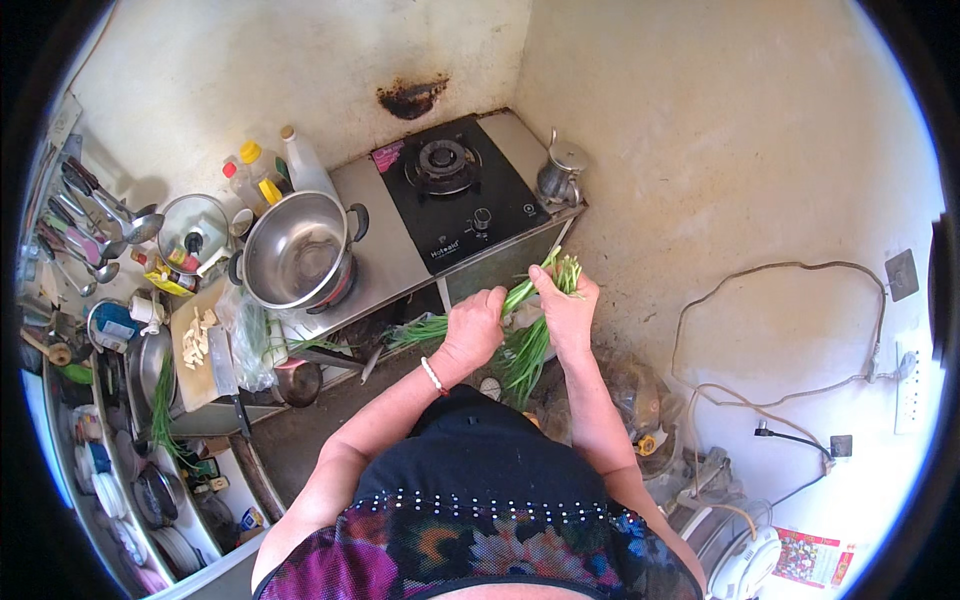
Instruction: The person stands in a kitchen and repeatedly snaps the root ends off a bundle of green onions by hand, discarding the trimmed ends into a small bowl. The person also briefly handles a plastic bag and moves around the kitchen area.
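Observation:
My right hand (pixel 568 319) is closed around a bunch of Chinese chives (pixel 527 360), or a similar long-leaved green. The pale cut ends stick up past my thumb, and the leaves hang below. My left hand (pixel 476 324), with a beaded bracelet at the wrist, is closed on some of the same stalks. Leaves (pixel 420 330) trail out from it to the left. Both hands are in front of the counter edge, near the gas stove (pixel 480 232). What lies directly beneath the hands is partly hidden.
A steel pot (pixel 296 247) stands on the counter beside the stove. Left of it, a cutting board (pixel 184 394) bears pale chopped pieces (pixel 199 337) and a cleaver (pixel 221 360), its handle past the edge. A metal jug (pixel 561 172) stands at the corner; cables (pixel 682 315) hang at right.

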Demonstrator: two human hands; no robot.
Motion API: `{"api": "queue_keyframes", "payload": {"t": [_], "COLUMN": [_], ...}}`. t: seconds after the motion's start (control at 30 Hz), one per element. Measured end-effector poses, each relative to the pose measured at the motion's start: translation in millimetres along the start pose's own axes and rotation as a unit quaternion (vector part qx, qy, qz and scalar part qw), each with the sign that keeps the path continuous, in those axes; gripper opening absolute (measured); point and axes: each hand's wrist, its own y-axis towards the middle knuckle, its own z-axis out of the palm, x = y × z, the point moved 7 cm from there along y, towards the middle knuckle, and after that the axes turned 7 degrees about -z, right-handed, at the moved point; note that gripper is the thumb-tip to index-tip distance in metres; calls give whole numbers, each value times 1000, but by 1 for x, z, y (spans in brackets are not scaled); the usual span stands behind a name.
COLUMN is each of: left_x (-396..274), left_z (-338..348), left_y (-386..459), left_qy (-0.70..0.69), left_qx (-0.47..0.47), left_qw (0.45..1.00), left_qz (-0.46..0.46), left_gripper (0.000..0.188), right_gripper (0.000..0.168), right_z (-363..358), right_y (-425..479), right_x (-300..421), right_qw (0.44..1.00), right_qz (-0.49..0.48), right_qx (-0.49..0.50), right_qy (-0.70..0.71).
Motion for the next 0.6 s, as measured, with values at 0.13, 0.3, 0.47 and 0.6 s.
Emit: {"api": "queue_keyframes", "payload": {"t": [0.13, 0.3, 0.47, 0.6], "left_x": [-6, -9, -7, 3], "left_z": [-5, -10, -9, 22], "left_y": [-6, -4, -3, -8], "left_qy": [26, 50, -82, -497], "left_qx": [-17, -17, 25, 229], "left_qw": [999, 998, 996, 811], "left_qz": [28, 42, -3, -205], "left_gripper": [35, 35, 36, 37], "right_gripper": [19, 18, 8, 13], "right_z": [-7, -6, -4, -8], "right_y": [8, 9, 10, 15], "right_x": [-17, -23, -31, -25], "right_qw": [999, 998, 982, 967], "right_qz": [54, 68, 106, 80], "right_qx": [1, 5, 37, 62], "right_qy": [-8, -5, 151, 234]}}
